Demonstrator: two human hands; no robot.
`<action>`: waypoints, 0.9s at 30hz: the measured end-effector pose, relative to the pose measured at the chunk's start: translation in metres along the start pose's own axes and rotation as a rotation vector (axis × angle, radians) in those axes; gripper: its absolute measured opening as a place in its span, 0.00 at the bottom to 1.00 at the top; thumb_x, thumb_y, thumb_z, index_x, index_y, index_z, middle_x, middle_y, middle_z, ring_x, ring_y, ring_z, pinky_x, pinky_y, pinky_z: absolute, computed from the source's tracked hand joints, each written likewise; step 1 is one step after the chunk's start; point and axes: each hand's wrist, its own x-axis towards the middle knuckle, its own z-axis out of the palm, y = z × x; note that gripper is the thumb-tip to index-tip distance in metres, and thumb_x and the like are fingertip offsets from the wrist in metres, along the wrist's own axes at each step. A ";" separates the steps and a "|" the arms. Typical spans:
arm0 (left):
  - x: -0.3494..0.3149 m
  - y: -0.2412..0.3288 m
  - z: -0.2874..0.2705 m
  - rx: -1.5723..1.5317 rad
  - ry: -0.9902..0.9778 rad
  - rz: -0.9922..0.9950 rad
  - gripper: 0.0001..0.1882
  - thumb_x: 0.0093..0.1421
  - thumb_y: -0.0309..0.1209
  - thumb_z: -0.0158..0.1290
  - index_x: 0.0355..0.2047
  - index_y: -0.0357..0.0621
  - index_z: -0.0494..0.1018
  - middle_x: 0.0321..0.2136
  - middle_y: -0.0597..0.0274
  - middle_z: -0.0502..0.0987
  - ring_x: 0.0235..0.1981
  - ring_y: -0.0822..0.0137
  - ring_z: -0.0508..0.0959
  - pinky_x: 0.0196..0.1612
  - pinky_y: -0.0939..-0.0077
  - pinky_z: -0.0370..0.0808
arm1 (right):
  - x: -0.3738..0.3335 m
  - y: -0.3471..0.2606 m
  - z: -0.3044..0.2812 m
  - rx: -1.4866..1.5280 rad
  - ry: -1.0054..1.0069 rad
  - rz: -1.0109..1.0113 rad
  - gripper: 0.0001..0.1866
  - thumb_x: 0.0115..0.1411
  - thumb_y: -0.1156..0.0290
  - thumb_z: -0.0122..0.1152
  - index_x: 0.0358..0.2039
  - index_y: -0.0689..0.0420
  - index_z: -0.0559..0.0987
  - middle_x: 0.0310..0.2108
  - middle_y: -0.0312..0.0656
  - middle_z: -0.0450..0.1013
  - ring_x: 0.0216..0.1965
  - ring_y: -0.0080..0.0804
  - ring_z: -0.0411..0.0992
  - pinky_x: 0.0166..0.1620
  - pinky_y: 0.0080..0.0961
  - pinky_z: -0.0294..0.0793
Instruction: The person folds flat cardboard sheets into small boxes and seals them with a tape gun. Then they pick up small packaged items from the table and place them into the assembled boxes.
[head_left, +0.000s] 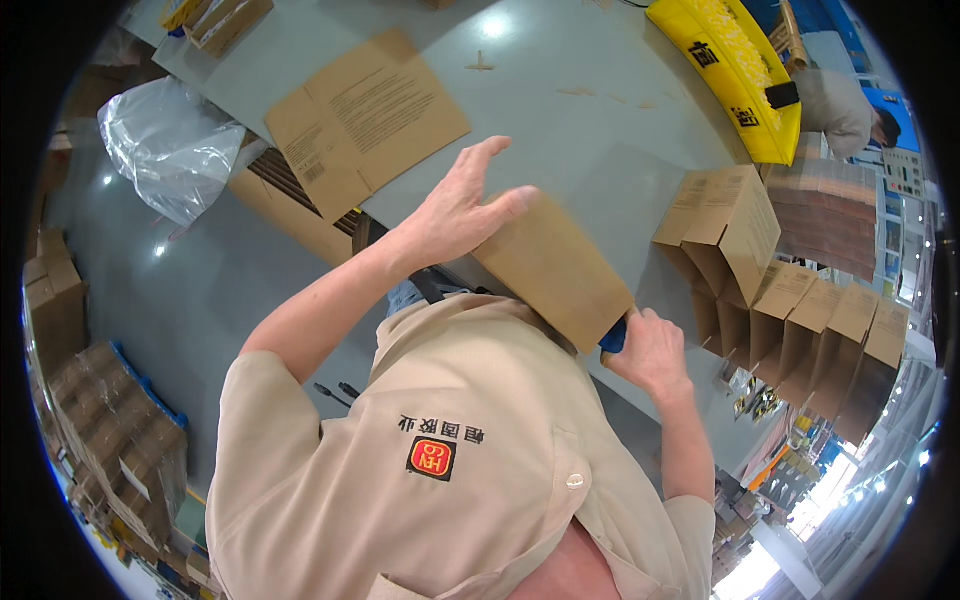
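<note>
A plain brown cardboard box (560,265) lies at a slant on the grey table (545,130), close against my body. My left hand (462,212) is at its far left end, fingers stretched apart and thumb over the cardboard edge. At the opposite end, my right hand (650,352) has its fingers curled around a small dark blue object (614,336) against the box's corner. My fingers hide most of this object, so its kind cannot be told. Beyond my left hand rests a flat printed cardboard piece (365,120).
Open cardboard boxes (730,225) stand at the right, with several more in a row. A yellow bin (770,140) of white pieces is at the far right, near another person (845,108). A clear plastic bag (165,140) hangs left of the table.
</note>
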 end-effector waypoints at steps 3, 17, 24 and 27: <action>0.014 0.016 0.003 0.059 -0.170 -0.019 0.41 0.65 0.46 0.53 0.70 0.38 0.51 0.68 0.41 0.57 0.68 0.50 0.60 0.69 0.58 0.61 | -0.005 0.008 0.013 0.080 0.071 0.005 0.28 0.44 0.64 0.68 0.47 0.61 0.78 0.32 0.55 0.78 0.36 0.50 0.79 0.42 0.41 0.79; 0.044 -0.064 0.059 -0.518 -0.137 -0.326 0.30 0.71 0.38 0.44 0.69 0.40 0.55 0.68 0.48 0.60 0.68 0.56 0.62 0.70 0.63 0.56 | 0.048 0.002 0.176 2.119 0.709 0.402 0.15 0.57 0.64 0.68 0.41 0.57 0.76 0.23 0.30 0.66 0.21 0.19 0.63 0.25 0.18 0.61; 0.007 -0.082 -0.008 0.685 -0.272 0.232 0.59 0.47 0.37 0.67 0.72 0.38 0.43 0.66 0.37 0.59 0.69 0.41 0.58 0.70 0.49 0.55 | 0.022 0.022 0.169 2.369 0.793 0.560 0.14 0.59 0.65 0.66 0.43 0.53 0.73 0.23 0.30 0.64 0.21 0.17 0.63 0.24 0.20 0.66; 0.012 -0.055 0.003 0.674 -0.431 0.471 0.62 0.45 0.37 0.68 0.73 0.38 0.41 0.66 0.37 0.58 0.69 0.42 0.58 0.70 0.48 0.55 | 0.016 0.016 0.161 2.473 0.704 0.380 0.10 0.62 0.62 0.62 0.39 0.51 0.72 0.23 0.28 0.63 0.21 0.18 0.63 0.24 0.19 0.64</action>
